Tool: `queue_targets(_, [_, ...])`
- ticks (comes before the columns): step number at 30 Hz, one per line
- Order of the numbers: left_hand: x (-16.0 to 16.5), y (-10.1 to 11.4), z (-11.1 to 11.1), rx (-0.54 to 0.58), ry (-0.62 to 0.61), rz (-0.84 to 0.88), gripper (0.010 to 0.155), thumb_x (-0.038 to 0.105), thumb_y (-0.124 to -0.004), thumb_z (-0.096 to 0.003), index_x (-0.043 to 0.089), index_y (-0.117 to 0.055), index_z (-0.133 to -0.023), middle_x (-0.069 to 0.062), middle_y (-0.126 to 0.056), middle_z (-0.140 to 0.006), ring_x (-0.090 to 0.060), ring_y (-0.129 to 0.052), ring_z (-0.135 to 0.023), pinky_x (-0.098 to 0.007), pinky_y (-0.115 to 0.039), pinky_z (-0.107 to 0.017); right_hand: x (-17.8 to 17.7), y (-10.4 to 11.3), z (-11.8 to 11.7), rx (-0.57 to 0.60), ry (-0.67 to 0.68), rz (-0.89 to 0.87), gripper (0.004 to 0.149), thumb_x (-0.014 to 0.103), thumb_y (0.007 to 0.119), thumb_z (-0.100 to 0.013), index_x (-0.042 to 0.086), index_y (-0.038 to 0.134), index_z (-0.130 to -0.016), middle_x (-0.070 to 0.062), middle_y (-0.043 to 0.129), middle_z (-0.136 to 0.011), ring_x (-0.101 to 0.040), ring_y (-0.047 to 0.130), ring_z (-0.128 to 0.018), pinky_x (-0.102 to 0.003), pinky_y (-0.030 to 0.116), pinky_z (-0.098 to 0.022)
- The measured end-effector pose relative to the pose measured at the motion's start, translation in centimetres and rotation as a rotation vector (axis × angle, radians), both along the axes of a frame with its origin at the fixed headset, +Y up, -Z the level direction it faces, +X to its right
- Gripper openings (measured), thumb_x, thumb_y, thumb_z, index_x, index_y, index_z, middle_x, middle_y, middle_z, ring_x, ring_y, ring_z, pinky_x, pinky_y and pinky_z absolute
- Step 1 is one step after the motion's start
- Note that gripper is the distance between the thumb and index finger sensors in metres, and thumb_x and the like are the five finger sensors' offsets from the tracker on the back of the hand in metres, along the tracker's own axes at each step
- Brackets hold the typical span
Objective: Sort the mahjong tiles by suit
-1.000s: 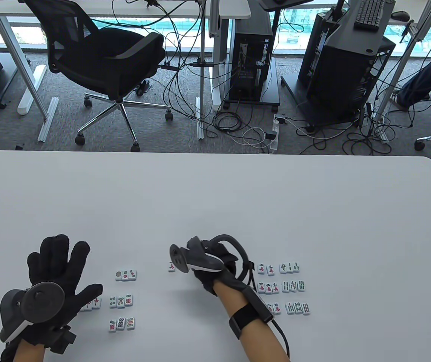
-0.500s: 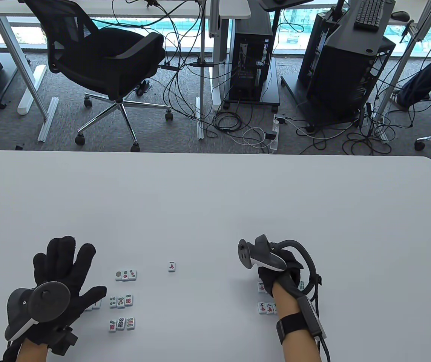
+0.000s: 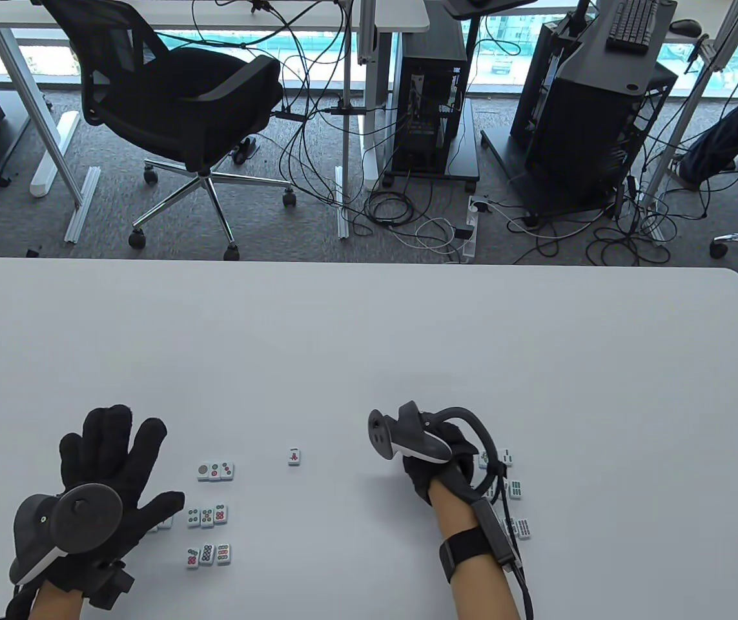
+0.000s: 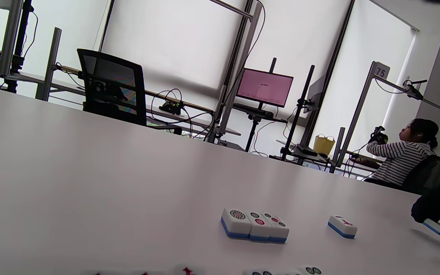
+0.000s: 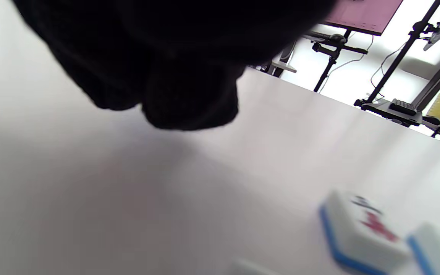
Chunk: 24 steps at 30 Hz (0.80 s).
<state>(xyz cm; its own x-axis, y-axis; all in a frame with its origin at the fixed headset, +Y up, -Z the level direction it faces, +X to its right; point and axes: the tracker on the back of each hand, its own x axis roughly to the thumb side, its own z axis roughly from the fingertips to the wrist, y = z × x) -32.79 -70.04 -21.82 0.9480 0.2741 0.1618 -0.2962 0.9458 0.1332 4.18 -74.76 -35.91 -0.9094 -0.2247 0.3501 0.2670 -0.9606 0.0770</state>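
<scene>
My left hand lies flat on the white table with its fingers spread and holds nothing. Its thumb partly covers red-marked tiles. To its right are three rows of dot tiles, also seen in the left wrist view. A lone character tile lies apart in the middle; it also shows in the left wrist view. My right hand hovers with curled fingers over the left side of the character rows and hides them. Bamboo tiles show beside its wrist. No tile shows in it.
In the right wrist view a character tile and another tile lie just right of the fingers. A black office chair, cables and computer towers stand on the floor beyond the table's far edge.
My right hand left the lone character tile, swung right over the character rows, then came back a little to the left. The lone tile stayed put. My left hand barely moved.
</scene>
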Motion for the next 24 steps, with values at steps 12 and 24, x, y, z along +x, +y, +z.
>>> queue_targets(12, [0.3, 0.0, 0.1, -0.008, -0.039, 0.014, 0.092, 0.081, -0.057, -0.0337, 0.046, -0.017, -0.108, 0.014, 0.010, -0.113, -0.019, 0.009, -0.112, -0.058, -0.002, -0.078, -10.7, -1.2, 2.7, 0.033, 0.209, -0.065, 0.057, 0.037, 0.087, -0.035, 0.007, 0.079, -0.083, -0.003, 0.099, -0.043, -0.012, 0.090, -0.011, -0.025, 0.081, -0.005])
queue_targets(24, [0.3, 0.2, 0.2, -0.010, -0.034, 0.024, 0.091, 0.080, -0.058, -0.0344, 0.045, -0.018, -0.108, 0.014, 0.010, -0.113, -0.019, 0.008, -0.112, -0.058, -0.003, -0.078, -11.3, -1.6, 2.2, 0.014, 0.176, -0.069, 0.059, 0.038, 0.083, -0.038, 0.011, 0.074, -0.089, -0.003, 0.099, -0.046, -0.013, 0.091, -0.014, -0.026, 0.082, -0.007])
